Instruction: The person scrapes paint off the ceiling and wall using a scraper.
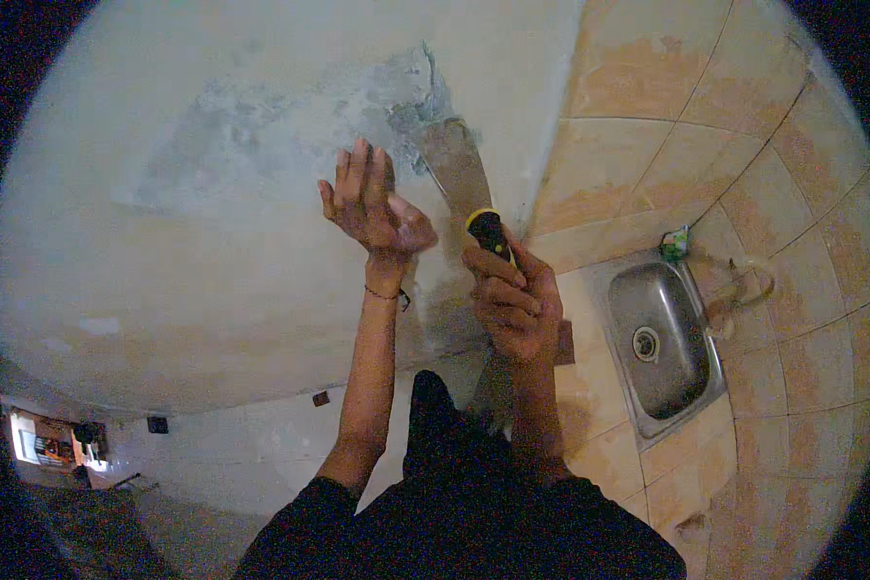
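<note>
My right hand (518,302) is closed around the black and yellow handle of a putty knife (456,159). Its wide, dull blade points up and lies over the right end of a grey, flaking patch (251,126) on the pale wall (261,261). Whether the blade presses on the surface cannot be told. Just left of the blade, my left hand (369,205) is raised with its fingers stretched and nothing in it. A thin bracelet circles that wrist. A dark, rough crack (430,77) runs upward from the blade's edge.
Down to the right, a steel sink (667,338) is set in a tiled counter (604,406), with a small green packet (675,244) at its corner. A blurred tap (744,290) stands beside it. Tiled wall (638,77) fills the right. A bright window (24,440) shows far left.
</note>
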The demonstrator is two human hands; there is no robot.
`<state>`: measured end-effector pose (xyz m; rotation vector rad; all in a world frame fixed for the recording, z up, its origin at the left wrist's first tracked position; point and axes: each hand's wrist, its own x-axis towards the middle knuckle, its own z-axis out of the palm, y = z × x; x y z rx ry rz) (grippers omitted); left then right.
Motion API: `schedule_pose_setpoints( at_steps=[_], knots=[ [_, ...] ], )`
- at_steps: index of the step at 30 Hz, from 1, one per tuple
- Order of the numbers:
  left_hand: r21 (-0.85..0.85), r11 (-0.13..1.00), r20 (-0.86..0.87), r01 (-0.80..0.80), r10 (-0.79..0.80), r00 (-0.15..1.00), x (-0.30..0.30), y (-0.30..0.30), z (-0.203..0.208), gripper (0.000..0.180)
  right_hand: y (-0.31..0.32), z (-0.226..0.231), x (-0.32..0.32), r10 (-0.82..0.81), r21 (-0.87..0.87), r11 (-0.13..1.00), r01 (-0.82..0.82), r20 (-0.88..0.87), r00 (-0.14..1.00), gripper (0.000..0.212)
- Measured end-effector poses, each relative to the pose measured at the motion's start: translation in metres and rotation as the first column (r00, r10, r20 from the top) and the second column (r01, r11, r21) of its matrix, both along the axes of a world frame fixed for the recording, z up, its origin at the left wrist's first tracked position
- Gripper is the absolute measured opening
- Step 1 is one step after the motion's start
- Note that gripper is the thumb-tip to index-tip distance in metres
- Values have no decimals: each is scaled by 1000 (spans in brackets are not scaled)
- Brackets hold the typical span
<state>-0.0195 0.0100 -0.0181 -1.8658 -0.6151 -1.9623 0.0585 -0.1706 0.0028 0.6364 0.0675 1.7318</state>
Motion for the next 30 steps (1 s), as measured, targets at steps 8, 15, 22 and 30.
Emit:
schedule_pose_setpoints(
  at_steps=[8,15,22,30],
  knots=[
    [-7,1000,22,4,-4,1000,0,-4,2,44,3,0,-1,-4,35,999,1,66,998,28],
    [0,1000,19,15,-15,1000,2,-5,3,42,-1,13,-1,-44,37,998,42,54,998,24],
    [9,1000,11,14,-14,1000,3,-2,5,45,4,21,6,-21,48,999,17,74,997,25],
    [-3,1000,-43,18,-18,999,-3,-5,5,47,-22,-13,0,-377,-84,847,525,601,705,24]
  ],
)
